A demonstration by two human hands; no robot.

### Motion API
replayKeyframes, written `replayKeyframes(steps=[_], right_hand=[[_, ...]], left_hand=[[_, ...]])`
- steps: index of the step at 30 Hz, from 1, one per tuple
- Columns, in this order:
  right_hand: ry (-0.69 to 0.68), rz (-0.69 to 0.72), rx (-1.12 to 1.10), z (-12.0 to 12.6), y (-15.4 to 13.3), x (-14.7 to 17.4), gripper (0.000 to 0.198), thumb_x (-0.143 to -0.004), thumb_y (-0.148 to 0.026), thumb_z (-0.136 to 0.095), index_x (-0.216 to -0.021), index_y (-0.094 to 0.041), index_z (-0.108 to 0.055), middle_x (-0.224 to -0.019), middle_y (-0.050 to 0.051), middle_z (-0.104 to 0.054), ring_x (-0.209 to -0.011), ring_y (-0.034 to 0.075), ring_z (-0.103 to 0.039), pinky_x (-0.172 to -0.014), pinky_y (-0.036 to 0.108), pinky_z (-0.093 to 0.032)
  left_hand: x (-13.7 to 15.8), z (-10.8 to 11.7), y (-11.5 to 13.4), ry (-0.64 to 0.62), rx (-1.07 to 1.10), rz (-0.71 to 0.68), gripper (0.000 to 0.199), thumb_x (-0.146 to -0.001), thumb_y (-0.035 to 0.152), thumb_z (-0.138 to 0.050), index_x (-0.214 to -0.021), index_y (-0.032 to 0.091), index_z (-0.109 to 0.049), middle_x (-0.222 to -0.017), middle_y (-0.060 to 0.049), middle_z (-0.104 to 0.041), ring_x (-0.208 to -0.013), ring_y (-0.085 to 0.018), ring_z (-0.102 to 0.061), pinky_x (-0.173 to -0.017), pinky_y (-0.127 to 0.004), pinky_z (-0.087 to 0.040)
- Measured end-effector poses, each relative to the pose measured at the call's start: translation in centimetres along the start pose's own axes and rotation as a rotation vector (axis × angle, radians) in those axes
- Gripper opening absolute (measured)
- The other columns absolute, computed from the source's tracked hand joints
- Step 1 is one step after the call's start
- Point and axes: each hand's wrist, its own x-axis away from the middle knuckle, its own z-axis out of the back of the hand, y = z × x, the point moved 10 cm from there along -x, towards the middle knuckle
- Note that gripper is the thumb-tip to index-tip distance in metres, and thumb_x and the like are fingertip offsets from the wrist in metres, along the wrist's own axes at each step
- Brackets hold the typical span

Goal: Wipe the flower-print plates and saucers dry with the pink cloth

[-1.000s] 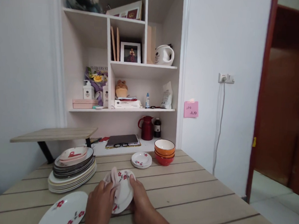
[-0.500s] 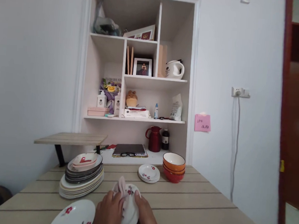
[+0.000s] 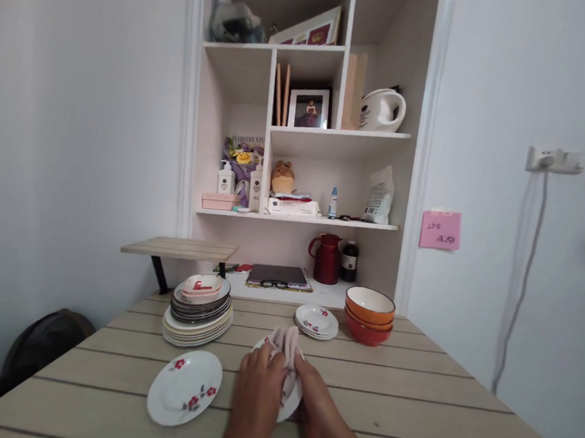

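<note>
Near the table's front, my right hand [image 3: 317, 395] grips the right edge of a white plate [image 3: 290, 411], which is partly hidden behind both hands. My left hand [image 3: 261, 387] is closed on a bunched pale pink cloth [image 3: 286, 344] pressed against the plate's face. To the left, a white flowered plate [image 3: 184, 388] lies on the wooden table. Farther back sits a small stack of flowered plates [image 3: 317, 319], with stacked orange and red bowls [image 3: 369, 306] beside it.
A tall stack of plates [image 3: 197, 329], topped by small dishes, stands at the back left near a raised wooden shelf [image 3: 180, 248]. Behind the table, a closed laptop [image 3: 277, 275], a red jug [image 3: 327, 260] and a dark bottle [image 3: 349, 262] stand in the shelving.
My left hand's cloth has shifted from the plate's left side across toward its upper right. The view has turned left and down, showing more of the plate lying on the table.
</note>
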Motion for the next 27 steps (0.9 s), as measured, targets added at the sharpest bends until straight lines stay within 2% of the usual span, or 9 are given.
replayKeyframes(steps=[3,6,10,14,17,19,22,27], right_hand=[[-0.016,-0.009,0.004,-0.8,0.1,0.3,0.051,-0.074,-0.06,-0.064,-0.095,-0.013,-0.067,-0.077,0.009,-0.075,-0.061,0.021,-0.067,-0.057,0.03,-0.049],[0.028,0.025,-0.064,-0.3,-0.6,0.1,0.049,-0.073,-0.057,-0.067,-0.097,-0.014,-0.066,-0.075,0.008,-0.075,-0.062,0.021,-0.067,-0.059,0.031,-0.05],[0.072,0.108,-0.137,1.2,-1.9,-0.5,0.051,-0.07,-0.055,-0.071,-0.099,-0.013,-0.066,-0.078,0.008,-0.075,-0.068,0.022,-0.068,-0.062,0.03,-0.051],[0.114,0.07,-0.093,1.9,-1.4,-1.0,0.052,-0.067,-0.057,-0.071,-0.094,-0.012,-0.068,-0.075,0.008,-0.074,-0.065,0.022,-0.068,-0.059,0.031,-0.051],[0.092,0.084,-0.039,1.4,-1.4,-0.8,0.052,-0.065,-0.055,-0.074,-0.094,-0.013,-0.069,-0.076,0.008,-0.074,-0.066,0.021,-0.068,-0.06,0.029,-0.051],[0.052,0.115,-0.012,0.9,-1.7,-0.7,0.054,-0.064,-0.057,-0.074,-0.094,-0.012,-0.069,-0.076,0.008,-0.074,-0.067,0.02,-0.068,-0.06,0.028,-0.051],[0.014,0.165,-0.005,0.4,-2.1,-0.7,0.054,-0.066,-0.057,-0.073,-0.094,-0.011,-0.068,-0.075,0.008,-0.074,-0.066,0.02,-0.067,-0.06,0.029,-0.05],[0.109,0.157,-0.075,1.2,-2.0,-0.8,0.052,-0.064,-0.055,-0.075,-0.093,-0.013,-0.066,-0.081,0.009,-0.075,-0.071,0.023,-0.069,-0.063,0.031,-0.052]], left_hand=[[-0.6,0.2,-2.6,-0.052,-0.049,0.131,0.024,-0.091,0.025,-0.048,-0.103,0.025,-0.068,-0.102,-0.007,-0.063,-0.097,-0.023,-0.057,-0.083,-0.037,-0.038],[-0.8,0.0,-3.2,-0.095,-0.072,0.147,0.024,-0.091,0.026,-0.047,-0.103,0.025,-0.068,-0.1,-0.007,-0.062,-0.096,-0.024,-0.057,-0.083,-0.039,-0.038],[-0.4,-0.8,-1.2,-0.141,-0.021,0.054,0.023,-0.091,0.024,-0.048,-0.102,0.025,-0.068,-0.102,-0.006,-0.062,-0.095,-0.022,-0.057,-0.082,-0.035,-0.04],[0.3,-1.5,1.3,-0.153,0.047,-0.083,0.026,-0.09,0.018,-0.046,-0.104,0.025,-0.068,-0.105,-0.006,-0.063,-0.094,-0.021,-0.057,-0.081,-0.033,-0.042],[0.5,-1.5,2.1,-0.146,0.058,-0.134,0.025,-0.088,0.016,-0.048,-0.101,0.025,-0.068,-0.104,-0.006,-0.064,-0.093,-0.021,-0.058,-0.081,-0.032,-0.043],[0.3,-1.2,1.7,-0.134,0.053,-0.107,0.024,-0.089,0.017,-0.048,-0.099,0.025,-0.068,-0.104,-0.006,-0.064,-0.094,-0.02,-0.059,-0.081,-0.031,-0.043],[-0.4,-0.7,-0.4,-0.124,-0.008,0.014,0.025,-0.092,0.021,-0.045,-0.101,0.024,-0.067,-0.102,-0.006,-0.063,-0.093,-0.021,-0.06,-0.079,-0.032,-0.043],[-0.6,-0.8,-3.2,-0.19,-0.1,0.163,0.026,-0.091,0.024,-0.045,-0.105,0.023,-0.066,-0.1,-0.007,-0.062,-0.09,-0.022,-0.061,-0.073,-0.033,-0.042]])
